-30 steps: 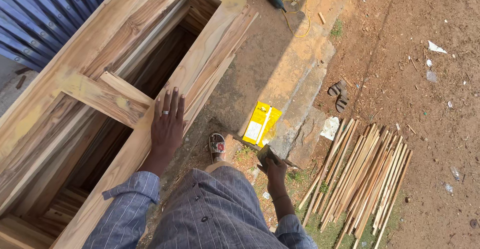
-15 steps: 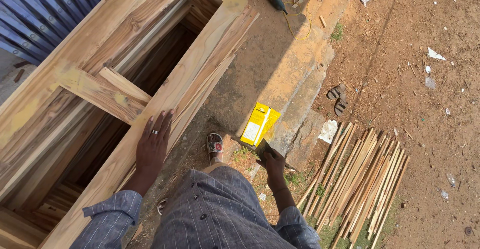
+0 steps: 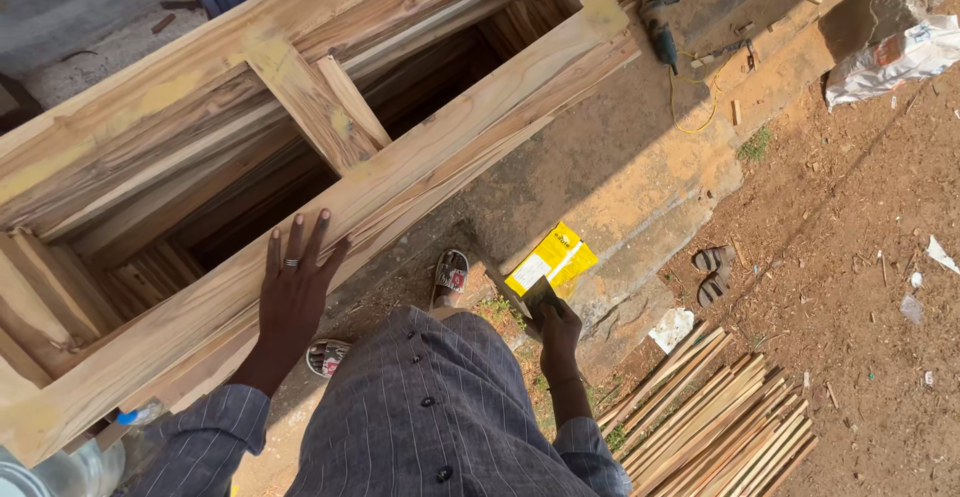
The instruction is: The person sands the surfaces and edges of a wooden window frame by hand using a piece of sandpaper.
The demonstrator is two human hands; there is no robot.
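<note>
Wooden frame (image 3: 420, 172) under flat left hand (image 3: 292, 292), outdoors on dirt ground (image 3: 830, 247).

Left hand (image 3: 295, 292) laid flat, palm down, fingers spread, a ring on one finger, arm extended forward in a striped sleeve. Right hand (image 3: 558, 329) lowered beside the body, fingers curled closed, forearm bare below the sleeve.

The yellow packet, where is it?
In the head view, the yellow packet lies on the ground just above the right hand, between two sandals.
</note>
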